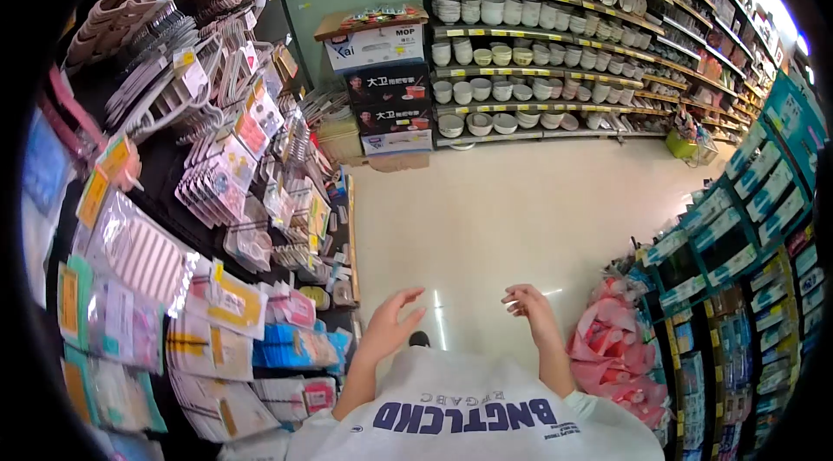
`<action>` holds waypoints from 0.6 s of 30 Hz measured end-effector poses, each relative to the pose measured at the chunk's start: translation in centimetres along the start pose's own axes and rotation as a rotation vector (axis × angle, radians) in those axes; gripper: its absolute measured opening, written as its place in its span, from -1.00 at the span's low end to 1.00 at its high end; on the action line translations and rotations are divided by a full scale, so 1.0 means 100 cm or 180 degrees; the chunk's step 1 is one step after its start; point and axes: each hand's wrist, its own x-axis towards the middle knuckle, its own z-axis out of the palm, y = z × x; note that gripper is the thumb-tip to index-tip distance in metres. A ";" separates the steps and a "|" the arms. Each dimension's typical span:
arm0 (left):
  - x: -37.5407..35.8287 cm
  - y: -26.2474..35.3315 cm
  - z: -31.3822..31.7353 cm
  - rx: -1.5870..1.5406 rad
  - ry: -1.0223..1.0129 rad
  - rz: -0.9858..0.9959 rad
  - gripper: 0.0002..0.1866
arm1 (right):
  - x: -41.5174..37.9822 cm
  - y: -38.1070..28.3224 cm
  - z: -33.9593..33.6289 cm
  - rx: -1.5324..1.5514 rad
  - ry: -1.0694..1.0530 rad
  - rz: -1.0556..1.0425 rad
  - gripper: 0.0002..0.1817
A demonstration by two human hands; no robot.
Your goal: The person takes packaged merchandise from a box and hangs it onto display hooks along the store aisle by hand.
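Note:
My left hand (pixel 395 320) is raised in front of my body over the floor, fingers apart and holding nothing. Close by on its left hang blue packs (pixel 295 346) and a pink-labelled pack (pixel 293 309) on the display rack. My right hand (pixel 531 305) is also lifted, its fingers loosely curved and apart, with nothing in it. To the right of that hand is a heap of pink plastic-wrapped goods (pixel 607 340). Neither hand touches any goods.
Clothes hangers (pixel 165 88) and packaged goods fill the rack along the left. Shelves of white bowls (pixel 490 10) and plates line the back, beside stacked mop boxes (pixel 388 88). A teal display rack (pixel 737 209) stands at right. Pale floor (pixel 468 218) lies between.

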 end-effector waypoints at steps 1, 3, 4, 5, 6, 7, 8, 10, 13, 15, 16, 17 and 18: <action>0.017 -0.007 -0.018 -0.0292 0.0075 0.0118 -0.62 | 0.020 -0.006 0.014 0.0019 -0.0007 -0.0016 -0.72; 0.052 -0.026 -0.049 -0.0526 0.0173 0.0227 -0.63 | 0.060 -0.018 0.040 -0.0130 -0.0142 -0.0084 -0.73; 0.063 -0.032 -0.061 -0.0537 0.0194 0.0225 -0.63 | 0.077 -0.024 0.054 -0.0147 -0.0158 -0.0086 -0.73; 0.072 -0.035 -0.072 -0.0237 0.0348 0.0194 -0.64 | 0.091 -0.031 0.070 -0.0403 -0.0253 -0.0104 -0.74; 0.080 -0.036 -0.082 0.0071 0.0493 0.0147 -0.65 | 0.104 -0.037 0.083 -0.0650 -0.0350 -0.0110 -0.75; 0.088 -0.042 -0.090 -0.0168 0.0465 0.0125 -0.66 | 0.115 -0.041 0.093 -0.0535 -0.0548 -0.0199 -0.74; 0.094 -0.048 -0.096 -0.0143 0.0453 0.0077 -0.66 | 0.127 -0.041 0.103 -0.0503 -0.0564 -0.0156 -0.74; 0.107 -0.066 -0.100 -0.0906 0.0304 -0.0060 -0.63 | 0.153 -0.037 0.118 -0.0480 -0.0812 -0.0034 -0.74; 0.124 -0.085 -0.109 -0.0828 0.0333 -0.0179 -0.63 | 0.191 -0.028 0.138 -0.0738 -0.0810 0.0321 -0.73; 0.137 -0.090 -0.115 -0.0758 0.0439 -0.0350 -0.62 | 0.215 -0.031 0.149 -0.0731 -0.0978 0.0426 -0.73; 0.145 -0.096 -0.118 -0.0773 0.0452 -0.0370 -0.62 | 0.228 -0.033 0.152 -0.0728 -0.1136 0.0504 -0.73; 0.153 -0.102 -0.120 -0.0915 0.0566 -0.0412 -0.62 | 0.245 -0.031 0.154 -0.0814 -0.1176 0.0411 -0.74; 0.163 -0.107 -0.122 -0.1056 0.0684 -0.0452 -0.62 | 0.261 -0.034 0.156 -0.0835 -0.1194 0.0420 -0.74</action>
